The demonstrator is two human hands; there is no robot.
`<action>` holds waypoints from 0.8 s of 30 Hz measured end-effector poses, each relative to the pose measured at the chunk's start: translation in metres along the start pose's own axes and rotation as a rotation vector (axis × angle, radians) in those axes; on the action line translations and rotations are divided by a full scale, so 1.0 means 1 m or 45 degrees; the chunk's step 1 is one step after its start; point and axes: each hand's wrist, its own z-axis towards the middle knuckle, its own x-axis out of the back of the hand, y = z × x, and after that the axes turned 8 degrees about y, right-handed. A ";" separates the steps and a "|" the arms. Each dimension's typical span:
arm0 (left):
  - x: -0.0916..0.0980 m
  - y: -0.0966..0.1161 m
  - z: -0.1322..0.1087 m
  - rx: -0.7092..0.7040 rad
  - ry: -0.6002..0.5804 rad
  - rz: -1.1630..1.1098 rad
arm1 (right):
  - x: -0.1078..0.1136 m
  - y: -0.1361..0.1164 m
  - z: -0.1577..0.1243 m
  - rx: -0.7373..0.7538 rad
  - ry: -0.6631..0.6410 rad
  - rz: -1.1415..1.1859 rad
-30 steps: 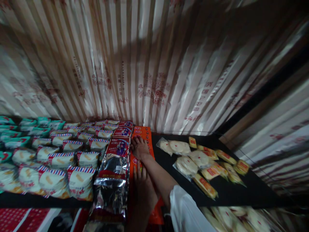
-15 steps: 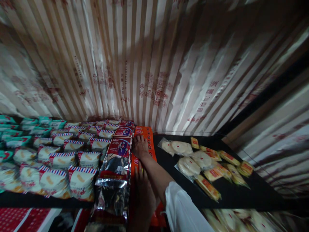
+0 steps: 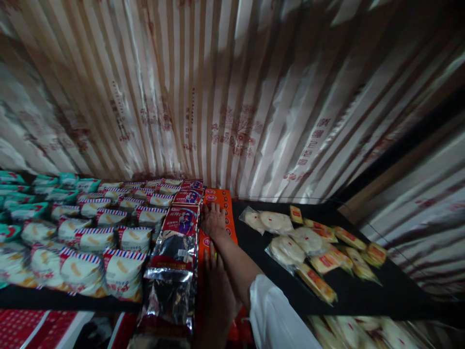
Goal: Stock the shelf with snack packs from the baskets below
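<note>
Right hand (image 3: 214,220) and, nearer the body, left hand (image 3: 219,285) lay flat, fingers extended, on flat orange printed packaging (image 3: 228,224) just right of the glossy maroon-and-black foil packets (image 3: 171,262), so a leftward push could've skewed those overlapping, probably slick packets.

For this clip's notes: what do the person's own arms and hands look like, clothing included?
The right hand and left hand are ungloved. A loose, plain white sleeve covers part of the right arm, leaving the forearm bare. No left sleeve shows.
</note>
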 end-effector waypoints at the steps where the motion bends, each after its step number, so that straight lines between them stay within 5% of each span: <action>1: 0.000 0.000 0.000 0.006 -0.002 -0.009 | 0.000 0.000 0.000 -0.004 0.001 0.004; 11: 0.001 0.000 -0.001 -0.023 -0.023 -0.110 | -0.001 0.002 0.000 -0.051 -0.034 0.099; 18: 0.000 0.006 0.000 -0.063 0.004 -0.107 | -0.009 0.041 0.002 -0.060 0.422 0.770; 21: -0.002 0.007 0.000 -0.090 0.044 -0.063 | -0.009 0.072 -0.012 -0.294 0.526 1.065; 24: -0.001 0.007 0.000 -0.103 0.052 -0.039 | -0.012 0.094 -0.035 -0.579 0.457 1.415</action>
